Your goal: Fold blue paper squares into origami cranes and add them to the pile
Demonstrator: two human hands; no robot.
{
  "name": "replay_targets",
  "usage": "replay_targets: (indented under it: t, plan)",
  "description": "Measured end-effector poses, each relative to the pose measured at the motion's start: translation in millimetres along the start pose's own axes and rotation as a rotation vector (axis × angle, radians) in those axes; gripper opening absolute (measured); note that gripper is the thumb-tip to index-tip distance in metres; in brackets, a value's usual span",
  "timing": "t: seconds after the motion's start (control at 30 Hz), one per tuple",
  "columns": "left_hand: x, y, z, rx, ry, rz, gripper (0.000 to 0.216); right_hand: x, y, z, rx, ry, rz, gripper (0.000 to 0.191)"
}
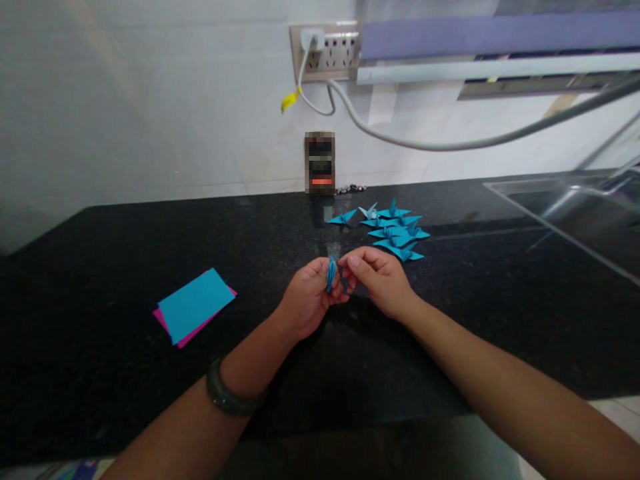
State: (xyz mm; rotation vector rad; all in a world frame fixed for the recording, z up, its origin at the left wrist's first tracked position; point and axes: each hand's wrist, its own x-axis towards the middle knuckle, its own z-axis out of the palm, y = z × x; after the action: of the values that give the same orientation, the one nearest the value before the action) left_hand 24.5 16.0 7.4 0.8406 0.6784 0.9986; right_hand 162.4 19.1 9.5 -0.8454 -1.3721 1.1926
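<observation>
Between the thumb and fingers of my left hand (311,297) a small folded piece of blue paper (331,275) stands upright, its narrow edge towards me. My right hand (377,277) is just to the right of it, fingers curled and the thumb against the index finger. A narrow gap shows between those fingertips and the paper, and I see nothing in them. Behind my right hand lie several blue origami cranes (400,233) in a cluster, with a paler crane (370,212) among them. One blue crane (343,218) sits a little apart on the left.
On the black countertop (100,267), a stack of blue paper sheets (197,305) over pink paper (193,339) lies at left. A blurred upright device (320,163) leans on the wall, a beaded strap (351,189) beside it. A sink rim (550,230) is at right; a cable (425,145) hangs above.
</observation>
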Motion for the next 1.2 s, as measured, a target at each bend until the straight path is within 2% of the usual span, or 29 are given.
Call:
replay_targets:
  t: [0.2,0.4,0.5,0.6,0.67,0.77,0.87,1.07,1.2]
  plan:
    - [0.3,-3.4,-2.5,0.066,0.045,0.039,0.022,-0.3,0.2,3.2,0.094,-0.08,0.092,0.03]
    - [0.7,-4.3,-5.1,0.124,0.065,0.081,0.021,-0.8,0.2,2.9,-0.034,-0.084,0.055,0.023]
    - [1.6,-4.3,-7.1,0.314,0.147,0.201,0.019,-2.4,1.9,2.3,-0.151,-0.045,-0.015,0.017]
    - [1.3,-2.6,-8.4,0.599,0.272,0.397,0.013,-3.7,4.7,0.4,-0.348,0.004,-0.128,0.011]
    - [0.3,-0.4,-8.0,0.689,0.315,0.509,0.012,-3.3,6.0,-1.8,-0.476,0.04,-0.199,0.01]
    - [-1.4,2.4,-6.5,0.749,0.298,0.597,0.008,-1.2,6.4,-5.6,-0.613,0.091,-0.282,0.01]
    - [-1.9,1.9,-7.0,0.782,0.258,0.599,0.01,0.2,5.2,-7.8,-0.684,0.102,-0.336,0.01]
    - [-0.5,1.1,-13.8,0.924,0.235,0.645,0.009,-0.8,2.5,-8.4,-0.713,0.017,-0.385,0.012]
    - [0.7,4.4,-16.9,0.972,0.22,0.692,0.007,-0.4,4.8,-9.0,-0.665,0.024,-0.335,0.007]
